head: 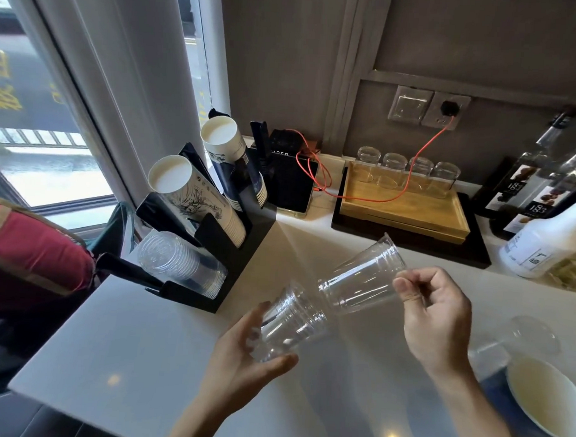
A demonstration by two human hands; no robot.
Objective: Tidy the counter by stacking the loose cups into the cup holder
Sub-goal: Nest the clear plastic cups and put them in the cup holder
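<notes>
My left hand grips a short stack of clear plastic cups above the white counter. My right hand pinches the rim of a single clear cup, whose narrow end touches the mouth of the stack. The black cup holder stands at the left. It carries a slanted row of clear cups in the front slot and two rows of printed paper cups behind. Another clear cup lies on the counter at the right.
A wooden tray with several upturned glasses stands at the back. A black device with an orange cable sits beside the holder. Bottles crowd the right edge. A paper cup lies at lower right. A red cushion is at the left.
</notes>
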